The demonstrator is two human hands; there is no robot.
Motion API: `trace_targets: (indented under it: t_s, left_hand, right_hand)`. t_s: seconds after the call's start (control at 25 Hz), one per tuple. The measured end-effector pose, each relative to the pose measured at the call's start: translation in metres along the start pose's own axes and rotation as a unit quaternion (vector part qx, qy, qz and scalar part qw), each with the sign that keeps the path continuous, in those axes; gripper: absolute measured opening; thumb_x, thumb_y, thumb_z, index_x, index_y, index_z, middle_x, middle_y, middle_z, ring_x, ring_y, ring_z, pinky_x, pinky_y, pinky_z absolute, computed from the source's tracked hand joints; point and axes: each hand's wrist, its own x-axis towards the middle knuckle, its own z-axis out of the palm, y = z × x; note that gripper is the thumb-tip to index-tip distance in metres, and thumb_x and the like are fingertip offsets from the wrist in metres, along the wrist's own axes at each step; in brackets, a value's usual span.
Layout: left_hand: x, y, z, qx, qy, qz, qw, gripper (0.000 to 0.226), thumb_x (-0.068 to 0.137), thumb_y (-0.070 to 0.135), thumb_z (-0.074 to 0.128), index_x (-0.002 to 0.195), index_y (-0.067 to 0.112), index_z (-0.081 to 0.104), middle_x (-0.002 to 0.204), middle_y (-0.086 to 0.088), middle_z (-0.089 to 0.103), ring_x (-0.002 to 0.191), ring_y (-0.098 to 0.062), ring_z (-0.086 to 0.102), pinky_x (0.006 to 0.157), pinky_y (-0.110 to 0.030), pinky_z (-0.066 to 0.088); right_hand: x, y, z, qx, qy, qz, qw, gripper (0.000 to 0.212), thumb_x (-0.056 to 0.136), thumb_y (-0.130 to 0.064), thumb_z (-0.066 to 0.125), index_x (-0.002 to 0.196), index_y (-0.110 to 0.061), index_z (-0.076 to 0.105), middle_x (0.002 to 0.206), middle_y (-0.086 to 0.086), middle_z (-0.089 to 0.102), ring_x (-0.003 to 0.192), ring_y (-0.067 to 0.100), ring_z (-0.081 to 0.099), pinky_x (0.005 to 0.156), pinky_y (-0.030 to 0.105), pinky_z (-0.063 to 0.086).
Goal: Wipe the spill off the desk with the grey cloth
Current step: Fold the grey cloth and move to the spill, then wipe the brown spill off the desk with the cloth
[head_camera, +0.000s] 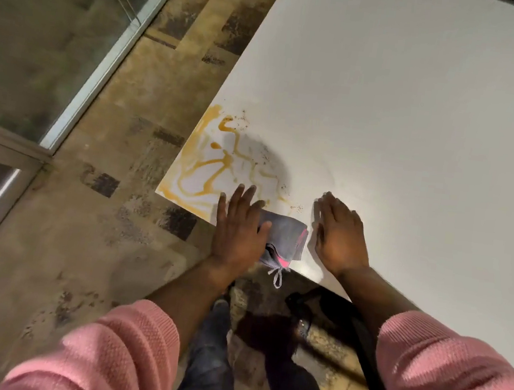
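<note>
At centre left the spill [218,161] streaks the table [418,117] corner. Our left hand [238,234] presses the cloth [285,239] at the near edge, fingers spread flat. It looks soft and limp; we'd press its middle. Our right hand [340,236] rests open.

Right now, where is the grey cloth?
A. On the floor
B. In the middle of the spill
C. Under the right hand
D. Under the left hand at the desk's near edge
D: the left hand presses the grey cloth at the desk edge, beside the spill.
</note>
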Motion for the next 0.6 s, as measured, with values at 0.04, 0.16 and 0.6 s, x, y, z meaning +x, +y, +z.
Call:
trace_targets:
  t_s: [0.04, 0.16, 0.6]
  left_hand:
    - [-0.011, 0.012, 0.007, 0.001, -0.02, 0.01, 1.0, 0.055, 0.094, 0.042, 0.059, 0.142, 0.014, 0.055, 0.163, -0.011, 0.037, 0.155, -0.03, 0.026, 0.128, -0.055, 0.01]
    - [-0.036, 0.042, 0.032, 0.024, -0.089, -0.03, 0.995, 0.076, 0.097, 0.058, 0.039, 0.16, 0.016, 0.03, 0.171, -0.014, 0.017, 0.159, -0.032, 0.008, 0.127, -0.059, 0.01]
    - [-0.023, 0.035, 0.077, 0.075, -0.057, -0.057, 0.994, 0.08, 0.1, 0.065, 0.026, 0.161, 0.013, 0.025, 0.169, -0.017, 0.02, 0.158, -0.034, 0.014, 0.124, -0.062, 0.013]
  right_hand:
    - [0.0, 0.008, 0.003, -0.031, -0.014, 0.001, 0.999, 0.056, 0.095, -0.02, 0.05, 0.148, -0.004, 0.047, 0.16, 0.02, 0.042, 0.142, 0.04, 0.045, 0.106, 0.055, 0.041]
    - [-0.004, 0.018, 0.019, -0.05, -0.044, 0.029, 0.997, 0.062, 0.104, -0.03, 0.041, 0.16, -0.007, 0.029, 0.171, 0.017, 0.021, 0.156, 0.037, 0.024, 0.122, 0.063, 0.022]
    - [-0.008, 0.031, 0.048, -0.055, 0.004, 0.029, 0.998, 0.065, 0.106, -0.04, 0.026, 0.165, -0.014, 0.019, 0.175, 0.011, 0.013, 0.162, 0.029, 0.011, 0.128, 0.062, 0.011]
